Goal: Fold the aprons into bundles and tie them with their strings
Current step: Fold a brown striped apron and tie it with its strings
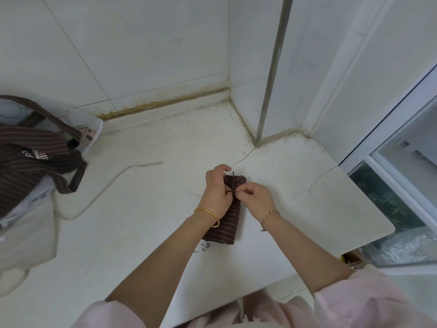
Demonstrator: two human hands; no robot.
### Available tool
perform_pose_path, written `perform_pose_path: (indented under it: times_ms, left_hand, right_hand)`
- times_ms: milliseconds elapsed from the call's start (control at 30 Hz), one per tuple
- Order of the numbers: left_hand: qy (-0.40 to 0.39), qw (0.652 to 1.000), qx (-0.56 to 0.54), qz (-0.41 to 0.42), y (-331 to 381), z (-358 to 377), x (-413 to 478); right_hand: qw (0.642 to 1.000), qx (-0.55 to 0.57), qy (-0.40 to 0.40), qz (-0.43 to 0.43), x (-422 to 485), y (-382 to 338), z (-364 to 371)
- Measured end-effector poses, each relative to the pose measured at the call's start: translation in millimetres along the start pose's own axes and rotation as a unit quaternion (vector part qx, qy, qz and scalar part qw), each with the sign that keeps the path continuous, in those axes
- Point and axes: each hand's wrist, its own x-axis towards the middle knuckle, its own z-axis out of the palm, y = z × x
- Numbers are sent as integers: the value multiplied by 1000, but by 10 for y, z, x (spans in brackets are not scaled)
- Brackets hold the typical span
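Observation:
A brown striped apron, folded into a narrow bundle [227, 223], lies lengthwise on the white counter [146, 233] in the middle of the view. Its dark string [233, 179] crosses the bundle's far half. My left hand [216, 192] sits on the bundle's left side and pinches the string. My right hand [256, 197] pinches the string from the right, fingertips meeting the left hand's over the bundle. A second brown striped apron [30, 159] lies unfolded in a heap at the far left, its straps trailing.
A white box [91, 131] stands behind the heap at the left. White cloth or plastic [30, 233] covers the counter's left part. Tiled walls close the back, a window frame [387, 143] the right. The counter's front-right edge drops off near my right forearm.

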Motion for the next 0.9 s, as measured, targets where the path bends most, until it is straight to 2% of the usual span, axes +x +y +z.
perform_pose_path:
  times_ms: [100,200,300,400,533,667,800,900]
  left_hand:
    - [37,998,28,35,-28,42,-32]
    - [52,994,66,64,-140,72,-64]
    - [36,993,93,69,-195,57,-69]
    - [-18,989,127,67,-187,34,-63]
    - [-41,980,183,73,-79,-15,-35]
    - [-35,965,248,76,-57,-33,-12]
    - [-37,941,319,104,-84,-86,11]
    - [-32,917,380,119,-114,-133,30]
  right_hand:
    - [986,117,-42,109,8,-44,-6]
    - [946,229,-64,218,36,-52,-7]
    - [916,286,-64,276,49,-28,19]
    - [896,321,-56,303,50,2,43]
    - [893,331,-55,299,44,9,65]
    - [927,306,-42,213,41,78,21]
    - [972,187,-8,143,95,129,-25]
    - [983,120,20,136,147,155,-26]
